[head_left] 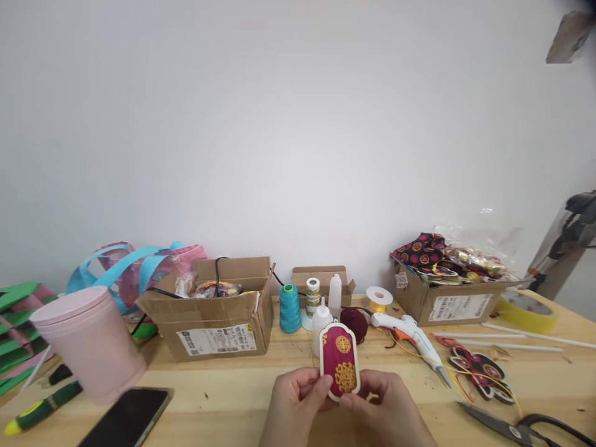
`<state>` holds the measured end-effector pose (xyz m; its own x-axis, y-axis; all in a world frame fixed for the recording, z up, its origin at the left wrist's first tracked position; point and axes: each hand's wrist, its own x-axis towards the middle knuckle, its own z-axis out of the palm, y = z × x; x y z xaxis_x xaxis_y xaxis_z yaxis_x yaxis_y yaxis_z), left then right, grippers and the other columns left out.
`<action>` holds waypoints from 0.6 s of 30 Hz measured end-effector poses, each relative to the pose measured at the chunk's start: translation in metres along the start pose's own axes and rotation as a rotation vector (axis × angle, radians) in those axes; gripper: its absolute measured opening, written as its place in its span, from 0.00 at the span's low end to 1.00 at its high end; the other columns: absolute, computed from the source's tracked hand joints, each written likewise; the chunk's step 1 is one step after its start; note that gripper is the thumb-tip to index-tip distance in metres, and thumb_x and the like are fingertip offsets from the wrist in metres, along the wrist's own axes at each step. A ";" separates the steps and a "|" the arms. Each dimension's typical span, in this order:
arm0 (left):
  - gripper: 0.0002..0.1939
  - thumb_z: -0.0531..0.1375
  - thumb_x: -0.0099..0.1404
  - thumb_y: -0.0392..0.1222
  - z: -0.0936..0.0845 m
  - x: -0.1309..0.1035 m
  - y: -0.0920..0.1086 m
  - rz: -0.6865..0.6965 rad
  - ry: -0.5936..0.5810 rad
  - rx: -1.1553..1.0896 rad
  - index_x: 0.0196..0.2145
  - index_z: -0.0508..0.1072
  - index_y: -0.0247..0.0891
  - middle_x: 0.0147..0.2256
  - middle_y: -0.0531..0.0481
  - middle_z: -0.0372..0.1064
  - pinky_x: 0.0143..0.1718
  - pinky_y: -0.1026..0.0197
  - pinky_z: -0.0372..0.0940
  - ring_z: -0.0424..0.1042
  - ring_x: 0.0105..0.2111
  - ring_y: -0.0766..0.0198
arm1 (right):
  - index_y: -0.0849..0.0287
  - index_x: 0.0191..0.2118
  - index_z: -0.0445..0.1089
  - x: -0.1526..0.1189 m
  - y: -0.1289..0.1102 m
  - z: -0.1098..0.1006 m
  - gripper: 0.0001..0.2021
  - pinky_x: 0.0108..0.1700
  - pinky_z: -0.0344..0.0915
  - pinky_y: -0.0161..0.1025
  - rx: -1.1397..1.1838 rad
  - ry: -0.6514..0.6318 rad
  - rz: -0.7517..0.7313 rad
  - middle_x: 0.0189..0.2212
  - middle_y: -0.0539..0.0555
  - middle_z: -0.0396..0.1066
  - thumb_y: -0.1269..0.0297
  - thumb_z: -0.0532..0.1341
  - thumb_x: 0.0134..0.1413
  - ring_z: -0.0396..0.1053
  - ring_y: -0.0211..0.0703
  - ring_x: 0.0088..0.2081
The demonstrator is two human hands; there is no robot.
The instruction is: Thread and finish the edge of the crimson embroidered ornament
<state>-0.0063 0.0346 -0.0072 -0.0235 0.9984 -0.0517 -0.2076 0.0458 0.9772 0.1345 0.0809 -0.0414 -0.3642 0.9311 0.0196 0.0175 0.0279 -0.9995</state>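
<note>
Over the front of the table [223, 394], the tag [339, 354] stands nearly upright before 2 bottles [321, 321], its patterned face towards the wearer. The left hand [295, 403] pinches its lower left side, thumb in front; the right hand [388, 406] pinches its bottom edge. The fingers behind are mostly hidden. Best to press lightly and evenly, keep both thumbs near the pale rim, and stay clear of the glue gun [412, 335] and scissors [500, 425].

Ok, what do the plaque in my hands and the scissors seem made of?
The plaque looks like gold-patterned magenta fabric or print in a matte cream border, possibly wood from its crisp edge. Scissors: dull grey sheen suggests metal blades; smooth black handles, probably plastic.
</note>
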 end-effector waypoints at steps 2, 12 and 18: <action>0.15 0.61 0.50 0.48 0.000 0.001 -0.001 0.014 0.016 -0.002 0.30 0.76 0.32 0.26 0.44 0.76 0.32 0.59 0.67 0.72 0.25 0.60 | 0.64 0.19 0.73 0.000 0.004 0.003 0.16 0.20 0.45 0.30 0.009 0.018 0.007 0.12 0.46 0.60 0.53 0.66 0.30 0.49 0.31 0.17; 0.16 0.61 0.50 0.48 0.002 0.001 -0.004 -0.015 0.017 -0.041 0.32 0.76 0.32 0.27 0.45 0.76 0.31 0.61 0.67 0.72 0.25 0.61 | 0.61 0.25 0.75 -0.001 -0.007 0.003 0.13 0.22 0.56 0.31 0.049 -0.014 -0.026 0.19 0.49 0.70 0.61 0.68 0.27 0.60 0.35 0.20; 0.15 0.60 0.52 0.47 0.002 0.000 -0.007 0.110 0.042 0.156 0.32 0.77 0.33 0.29 0.45 0.76 0.36 0.59 0.65 0.72 0.31 0.57 | 0.61 0.24 0.74 0.000 -0.002 0.002 0.09 0.21 0.54 0.30 0.069 0.005 -0.013 0.17 0.49 0.71 0.64 0.68 0.29 0.60 0.34 0.18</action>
<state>-0.0029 0.0348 -0.0137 -0.0790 0.9956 0.0513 -0.0479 -0.0552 0.9973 0.1323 0.0804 -0.0399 -0.3592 0.9327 0.0323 -0.0518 0.0146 -0.9986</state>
